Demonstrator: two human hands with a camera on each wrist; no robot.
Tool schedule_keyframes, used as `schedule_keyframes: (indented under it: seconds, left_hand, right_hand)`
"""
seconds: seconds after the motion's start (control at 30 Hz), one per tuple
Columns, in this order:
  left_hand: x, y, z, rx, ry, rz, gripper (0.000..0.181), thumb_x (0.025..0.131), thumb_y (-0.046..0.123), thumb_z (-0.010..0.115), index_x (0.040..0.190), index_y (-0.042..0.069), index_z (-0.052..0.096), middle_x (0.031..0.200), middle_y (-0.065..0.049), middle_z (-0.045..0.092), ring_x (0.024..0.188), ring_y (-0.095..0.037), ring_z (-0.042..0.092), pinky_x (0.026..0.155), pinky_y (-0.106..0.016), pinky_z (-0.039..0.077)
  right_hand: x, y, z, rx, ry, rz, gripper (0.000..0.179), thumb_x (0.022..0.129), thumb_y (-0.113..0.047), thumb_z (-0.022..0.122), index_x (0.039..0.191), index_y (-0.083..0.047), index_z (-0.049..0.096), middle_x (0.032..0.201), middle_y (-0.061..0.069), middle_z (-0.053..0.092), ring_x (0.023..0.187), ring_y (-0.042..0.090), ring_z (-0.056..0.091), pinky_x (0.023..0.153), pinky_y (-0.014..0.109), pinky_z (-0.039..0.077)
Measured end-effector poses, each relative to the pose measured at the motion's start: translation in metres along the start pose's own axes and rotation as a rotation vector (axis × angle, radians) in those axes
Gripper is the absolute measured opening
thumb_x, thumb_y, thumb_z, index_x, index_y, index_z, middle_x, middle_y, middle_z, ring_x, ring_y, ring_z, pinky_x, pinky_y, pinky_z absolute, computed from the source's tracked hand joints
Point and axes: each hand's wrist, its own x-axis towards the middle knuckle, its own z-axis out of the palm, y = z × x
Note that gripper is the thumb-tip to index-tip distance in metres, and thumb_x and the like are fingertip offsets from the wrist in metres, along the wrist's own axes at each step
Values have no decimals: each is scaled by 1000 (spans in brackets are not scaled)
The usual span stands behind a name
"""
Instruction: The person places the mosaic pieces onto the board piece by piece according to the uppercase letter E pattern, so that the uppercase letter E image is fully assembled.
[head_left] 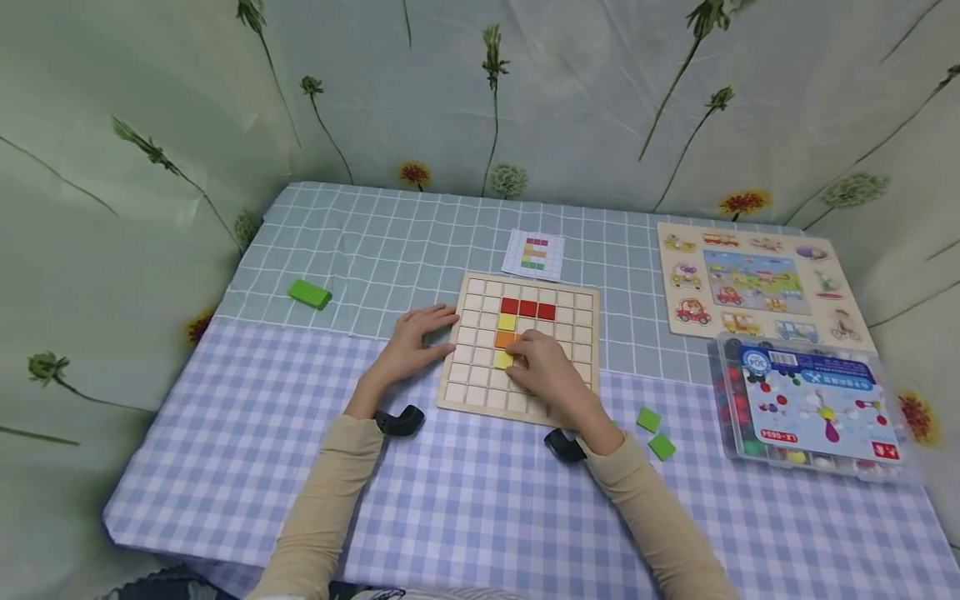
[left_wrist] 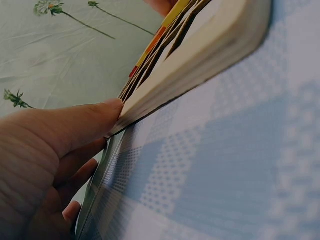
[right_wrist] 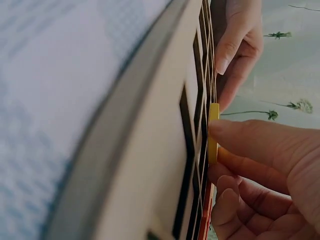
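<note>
A wooden grid board [head_left: 480, 400] lies in front of me. Three red tiles [head_left: 528, 309] form a row on it, with a yellow tile [head_left: 507, 322] and orange tile [head_left: 505, 339] below the leftmost one. My right hand [head_left: 551, 375] pinches another yellow tile [right_wrist: 214, 135] between thumb and fingers, at the square under the orange one; in the right wrist view it stands at the board's surface. My left hand [head_left: 412, 343] touches the board's left edge, its thumb [left_wrist: 95, 117] against the side and the fingers loosely extended. Part of the orange area is hidden by my right fingers.
A card [head_left: 551, 265] printed with a coloured grid pattern lies behind the board. Two green tiles [head_left: 662, 447] lie right of my right wrist, and a green block [head_left: 309, 293] sits at the left. Further right are a picture puzzle [head_left: 757, 283] and a clear plastic box [head_left: 821, 408].
</note>
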Motion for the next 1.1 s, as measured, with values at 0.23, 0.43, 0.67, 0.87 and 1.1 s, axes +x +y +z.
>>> schedule_keyframes:
  seconds: [0.23,0.43,0.67,0.87,1.1]
  left_hand:
    - [1,-1,0,-6,-5,11,52,84,20,69,131,5,54,141,-13,49,137,-31,38,112,-53,19]
    - [2,-2,1,4,0,14,53,83,20,70,131,5,54,141,-14,50,137,-32,38,112,-53,20]
    - [1,-3,1,-19,6,-7,53,83,19,70,131,4,54,141,-14,50,137,-32,37,112,-54,19]
    - [1,-3,1,-23,27,-16,51,83,18,71,129,3,56,140,-14,51,137,-32,39,112,-54,19]
    - [2,-2,1,-16,17,-3,51,83,19,70,130,3,56,140,-14,51,136,-32,39,111,-55,20]
  right_hand:
    - [2,-3,2,-20,4,5,19,79,-6,68,96,0,72,88,10,63,69,14,49,62,23,43]
    - [2,-3,3,-30,7,7,19,79,-7,69,97,0,72,89,10,64,70,15,53,63,25,46]
    - [4,-4,3,-40,17,-13,17,79,-4,68,95,0,72,90,10,64,72,15,53,66,26,47]
    - [0,-3,-3,-52,16,-2,21,79,-3,67,99,0,72,93,11,65,71,15,52,67,26,47]
    - [-22,8,-18,-75,63,49,20,79,-4,68,98,2,72,91,12,65,72,17,54,63,27,46]
